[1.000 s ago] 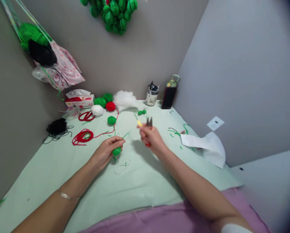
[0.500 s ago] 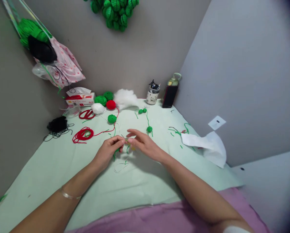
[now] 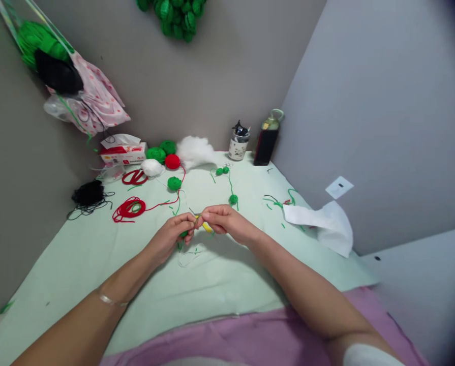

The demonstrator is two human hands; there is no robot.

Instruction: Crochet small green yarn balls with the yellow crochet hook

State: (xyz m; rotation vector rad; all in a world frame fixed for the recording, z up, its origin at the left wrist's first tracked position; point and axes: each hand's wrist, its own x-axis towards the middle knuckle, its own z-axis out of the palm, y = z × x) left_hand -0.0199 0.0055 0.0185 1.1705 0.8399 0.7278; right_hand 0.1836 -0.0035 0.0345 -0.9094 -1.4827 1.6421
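My left hand (image 3: 174,234) is closed round a small green yarn piece (image 3: 183,234), most of it hidden by the fingers. Green strands hang below that hand. My right hand (image 3: 227,222) pinches with thumb and forefinger right beside the left fingertips; what lies in the pinch is too small to make out. Just behind the fingertips shows a slim yellow-handled tool (image 3: 207,226), partly covered by the hands. A loop of white thread (image 3: 189,256) lies on the cloth below them.
Beyond the hands lie a green yarn ball (image 3: 174,184), a red yarn coil (image 3: 130,209), red scissors (image 3: 134,177), black yarn (image 3: 89,194) and white stuffing (image 3: 196,152). Linked green balls (image 3: 233,200) rest farther right. White fabric (image 3: 328,223), a pen cup (image 3: 238,147) and a bottle (image 3: 267,140) stand near the walls.
My right hand has closed from spread fingers into a pinch against the left fingertips. The yellow tool shows more clearly now. The left hand keeps its grip.
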